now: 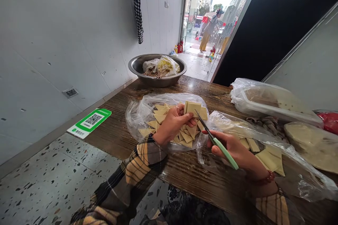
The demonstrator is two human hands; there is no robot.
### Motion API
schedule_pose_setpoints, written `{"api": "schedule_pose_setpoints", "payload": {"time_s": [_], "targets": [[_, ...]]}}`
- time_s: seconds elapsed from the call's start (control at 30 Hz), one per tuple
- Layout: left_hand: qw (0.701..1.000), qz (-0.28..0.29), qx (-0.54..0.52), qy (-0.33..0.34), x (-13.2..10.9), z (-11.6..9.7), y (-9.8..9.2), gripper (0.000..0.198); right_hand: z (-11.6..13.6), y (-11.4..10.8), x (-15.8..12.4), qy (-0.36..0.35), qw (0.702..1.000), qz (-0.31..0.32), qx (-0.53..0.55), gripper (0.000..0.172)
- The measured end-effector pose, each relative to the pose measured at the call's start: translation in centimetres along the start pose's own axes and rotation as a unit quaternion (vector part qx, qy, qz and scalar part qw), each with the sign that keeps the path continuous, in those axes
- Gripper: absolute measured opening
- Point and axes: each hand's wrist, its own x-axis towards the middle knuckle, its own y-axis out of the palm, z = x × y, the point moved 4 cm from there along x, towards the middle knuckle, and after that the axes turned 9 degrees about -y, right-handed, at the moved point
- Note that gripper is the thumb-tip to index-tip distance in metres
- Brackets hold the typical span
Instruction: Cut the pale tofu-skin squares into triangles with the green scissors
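Observation:
My left hand [177,121] pinches a square stack of pale yellow tofu sheets [192,107] over a clear plastic bag. Scissors [221,150] with light green handles are in my right hand [229,144], their blades pointing up and left at the stack's right edge. Below, cut tofu triangles [186,137] lie heaped on the spread plastic bag [136,116]. To the right of my right hand, uncut tofu sheets [271,160] sit partly inside another clear bag [298,151]. My fingers hide part of the scissor handles.
A wide metal basin [158,81] with bagged items and thin sticks stands at the table's far end. A QR code card [92,121] lies at the left edge. A bagged plastic tub [274,102] is at right. Beyond the glass door, a person [210,30] is outside.

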Motion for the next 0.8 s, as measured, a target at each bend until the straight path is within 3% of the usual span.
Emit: {"api": "schedule_pose_setpoints", "payload": {"time_s": [0.43,0.57,0.8], "targets": [[1.0,0.0,-0.002,-0.009,0.06,-0.01,-0.14,0.033,-0.15,-0.52,-0.12,-0.011,0.998,-0.023,-0.056,0.058],[1.0,0.001,-0.005,-0.011,0.14,0.01,-0.28,0.036,-0.2,-0.76,-0.14,0.017,0.996,-0.035,-0.08,0.056],[0.999,-0.031,-0.013,-0.032,0.26,0.36,-0.67,0.037,-0.92,-0.78,-0.11,0.028,0.989,-0.069,-0.129,0.054]]}}
